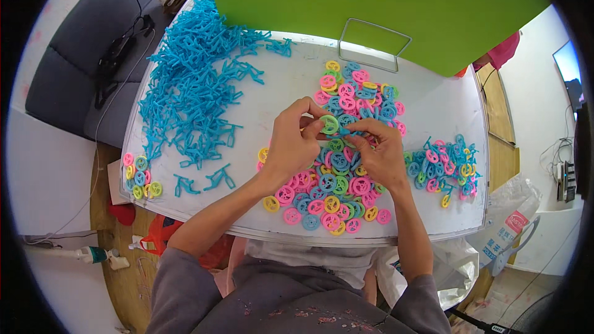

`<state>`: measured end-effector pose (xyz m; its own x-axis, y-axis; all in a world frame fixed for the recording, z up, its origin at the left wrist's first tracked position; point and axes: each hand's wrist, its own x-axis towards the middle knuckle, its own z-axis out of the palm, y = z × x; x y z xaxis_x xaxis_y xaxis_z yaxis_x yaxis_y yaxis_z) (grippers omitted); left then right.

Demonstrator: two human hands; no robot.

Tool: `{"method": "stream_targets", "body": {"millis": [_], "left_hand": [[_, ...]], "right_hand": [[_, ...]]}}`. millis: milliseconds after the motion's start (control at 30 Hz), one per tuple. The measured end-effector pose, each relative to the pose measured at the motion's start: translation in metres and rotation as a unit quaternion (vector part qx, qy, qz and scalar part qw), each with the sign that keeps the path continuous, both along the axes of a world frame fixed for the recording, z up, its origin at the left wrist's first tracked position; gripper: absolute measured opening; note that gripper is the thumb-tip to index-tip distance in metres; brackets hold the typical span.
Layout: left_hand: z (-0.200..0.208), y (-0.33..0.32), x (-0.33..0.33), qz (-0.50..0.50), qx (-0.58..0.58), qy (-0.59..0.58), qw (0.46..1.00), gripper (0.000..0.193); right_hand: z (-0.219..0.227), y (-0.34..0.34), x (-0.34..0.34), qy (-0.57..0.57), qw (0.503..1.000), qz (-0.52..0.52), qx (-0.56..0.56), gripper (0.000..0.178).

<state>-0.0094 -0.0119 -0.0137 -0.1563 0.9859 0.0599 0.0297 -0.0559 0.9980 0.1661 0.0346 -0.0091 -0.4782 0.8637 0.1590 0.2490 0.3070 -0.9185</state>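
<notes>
Over the middle of the white table, my left hand (293, 139) is closed, pinching a light green spoked plastic wheel (330, 124) between thumb and fingers. Close beside it, my right hand (382, 153) is also closed, its fingertips on a small blue plastic piece (351, 132) that meets the wheel's right side. Most of that piece is hidden by the fingers. Beneath and beyond both hands spreads a heap of pink, yellow, blue and green wheels (331, 185). A large pile of blue plastic frame parts (192, 68) covers the table's left side.
Blue frames with coloured wheels on them (447, 164) lie at the right. A few wheels (141, 176) sit by the left edge. A green panel (377, 6) with a wire stand (375, 43) rises at the back. White plastic bags (455, 266) hang near the front right edge.
</notes>
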Motion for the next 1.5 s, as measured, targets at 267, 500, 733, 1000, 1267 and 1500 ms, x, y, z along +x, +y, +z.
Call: {"method": "stream_targets", "body": {"millis": [267, 500, 733, 1000, 1267, 1500], "left_hand": [[0.005, 0.0, 0.0, -0.02, -0.04, -0.106, 0.993, 0.01], [0.002, 0.002, 0.007, 0.011, -0.019, -0.181, 0.983, 0.009], [0.001, -0.002, 0.007, -0.013, -0.007, -0.107, 0.994, 0.008], [-0.011, -0.002, 0.014, -0.004, 0.048, -0.112, 0.993, 0.005], [-0.004, -0.008, 0.018, 0.007, 0.054, -0.125, 0.991, 0.007], [-0.003, -0.007, 0.017, 0.025, 0.088, -0.06, 0.994, 0.008]], "right_hand": [[0.0, -0.003, -0.006, 0.013, 0.998, -0.008, 0.054, 0.014], [0.011, -0.009, -0.006, -0.019, 0.998, -0.049, 0.023, 0.015], [0.015, -0.008, -0.002, -0.054, 0.995, -0.071, 0.039, 0.016], [0.003, -0.002, 0.005, 0.008, 0.993, -0.043, -0.108, 0.019], [-0.002, 0.005, 0.01, 0.115, 0.96, 0.009, -0.253, 0.024], [0.0, -0.002, 0.001, 0.08, 0.981, -0.054, -0.168, 0.018]]}}
